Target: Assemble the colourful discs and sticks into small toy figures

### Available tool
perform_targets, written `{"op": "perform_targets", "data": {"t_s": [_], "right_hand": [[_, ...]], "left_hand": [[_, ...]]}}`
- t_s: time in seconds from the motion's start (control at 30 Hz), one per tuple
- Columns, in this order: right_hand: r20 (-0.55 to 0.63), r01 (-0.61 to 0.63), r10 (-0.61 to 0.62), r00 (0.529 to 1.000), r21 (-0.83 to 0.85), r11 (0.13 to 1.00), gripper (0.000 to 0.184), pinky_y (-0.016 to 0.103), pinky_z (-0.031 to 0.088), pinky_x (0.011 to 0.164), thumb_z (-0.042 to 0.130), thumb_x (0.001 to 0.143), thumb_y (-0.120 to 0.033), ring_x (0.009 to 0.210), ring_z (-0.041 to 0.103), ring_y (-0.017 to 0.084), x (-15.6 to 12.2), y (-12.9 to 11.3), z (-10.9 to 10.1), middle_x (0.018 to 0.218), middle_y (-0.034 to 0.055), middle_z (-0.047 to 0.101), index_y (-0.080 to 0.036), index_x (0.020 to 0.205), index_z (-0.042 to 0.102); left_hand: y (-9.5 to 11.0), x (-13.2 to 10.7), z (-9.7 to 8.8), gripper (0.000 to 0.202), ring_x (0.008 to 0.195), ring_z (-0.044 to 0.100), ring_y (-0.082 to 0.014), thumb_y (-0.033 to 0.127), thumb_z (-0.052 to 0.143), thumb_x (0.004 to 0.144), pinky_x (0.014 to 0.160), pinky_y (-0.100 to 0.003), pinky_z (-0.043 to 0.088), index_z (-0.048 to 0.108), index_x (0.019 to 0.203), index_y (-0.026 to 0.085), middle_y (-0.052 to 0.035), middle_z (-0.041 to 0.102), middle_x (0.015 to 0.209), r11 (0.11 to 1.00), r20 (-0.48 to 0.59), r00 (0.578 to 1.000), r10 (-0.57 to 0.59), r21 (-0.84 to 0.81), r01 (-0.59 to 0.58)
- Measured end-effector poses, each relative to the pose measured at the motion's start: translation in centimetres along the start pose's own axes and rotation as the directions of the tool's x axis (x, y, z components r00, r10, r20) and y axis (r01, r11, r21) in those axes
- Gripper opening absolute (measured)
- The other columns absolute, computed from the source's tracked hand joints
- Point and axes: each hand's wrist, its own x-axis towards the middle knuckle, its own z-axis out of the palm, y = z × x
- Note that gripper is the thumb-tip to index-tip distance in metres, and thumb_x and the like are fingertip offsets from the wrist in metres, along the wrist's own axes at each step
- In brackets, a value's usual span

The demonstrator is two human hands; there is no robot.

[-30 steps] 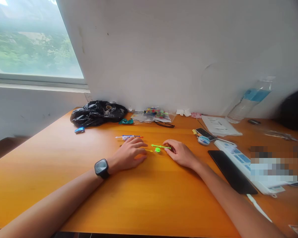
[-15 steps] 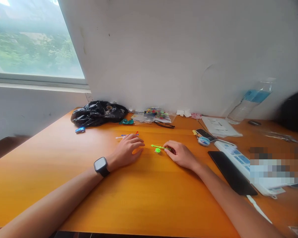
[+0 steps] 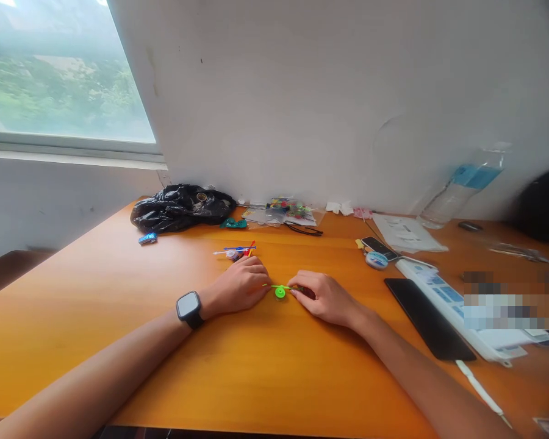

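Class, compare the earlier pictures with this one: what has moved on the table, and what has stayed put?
The right hand drew the green stick and wheel nearer and leftward, until they met the left hand, whose fingertips now touch the stick's end. The small coloured sticks behind the left hand, the black bag and phone stayed put.

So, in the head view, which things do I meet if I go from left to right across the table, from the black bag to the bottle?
black plastic bag → left hand → green wheel → right hand → black phone → water bottle
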Motion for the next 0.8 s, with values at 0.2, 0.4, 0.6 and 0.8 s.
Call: {"op": "perform_targets", "data": {"t_s": [0.2, 0.4, 0.6, 0.8], "right_hand": [[-0.076, 0.003, 0.002, 0.997, 0.066, 0.998, 0.020, 0.029, 0.048, 0.080, 0.056, 0.102, -0.022, 0.089, 0.069, 0.019, 0.0, 0.2, 0.3, 0.102, 0.0044, 0.077, -0.024, 0.110, 0.074], [-0.131, -0.003, 0.018, 0.991, 0.114, 0.994, 0.019, 0.028, 0.048, 0.075, 0.059, 0.102, -0.025, 0.081, 0.068, 0.017, -0.1, 0.0, 0.6, 0.104, 0.0033, 0.079, -0.025, 0.112, 0.075], [-0.085, 0.005, 0.011, 0.996, 0.194, 0.981, 0.023, 0.027, 0.047, 0.072, 0.059, 0.101, -0.023, 0.079, 0.065, 0.016, 0.0, -0.2, 0.6, 0.095, 0.0039, 0.076, -0.024, 0.112, 0.079], [-0.062, -0.006, 0.024, 0.998, 0.273, 0.962, 0.028, 0.026, 0.046, 0.067, 0.061, 0.097, -0.021, 0.076, 0.064, 0.015, -0.2, 0.3, 0.7, 0.089, 0.0042, 0.073, -0.026, 0.115, 0.083]], "left_hand": [[0.2, 0.0, -0.2, 0.013, 0.089, 0.060, -0.0221, 0.020, 0.058, 0.099, 0.084, -0.037, 0.049, 0.071, 0.098, 0.021, -0.0060, 0.071, 0.089, 1.000, -0.045, 0.999, -0.029, 0.010, 0.029], [0.7, 0.0, -0.6, 0.010, 0.079, 0.060, -0.0197, 0.016, 0.059, 0.094, 0.076, -0.034, 0.047, 0.067, 0.090, 0.021, -0.0043, 0.067, 0.080, 0.999, -0.150, 0.988, -0.041, 0.001, 0.041], [1.0, 0.1, -0.5, 0.009, 0.074, 0.058, -0.0187, 0.013, 0.061, 0.086, 0.072, -0.032, 0.045, 0.063, 0.084, 0.021, -0.0031, 0.064, 0.074, 1.000, -0.149, 0.989, -0.022, -0.020, 0.020], [0.9, 0.0, -0.4, 0.009, 0.075, 0.059, -0.0189, 0.015, 0.060, 0.089, 0.075, -0.033, 0.046, 0.067, 0.088, 0.021, -0.0036, 0.066, 0.077, 0.998, -0.101, 0.994, -0.036, -0.060, 0.030]]}}
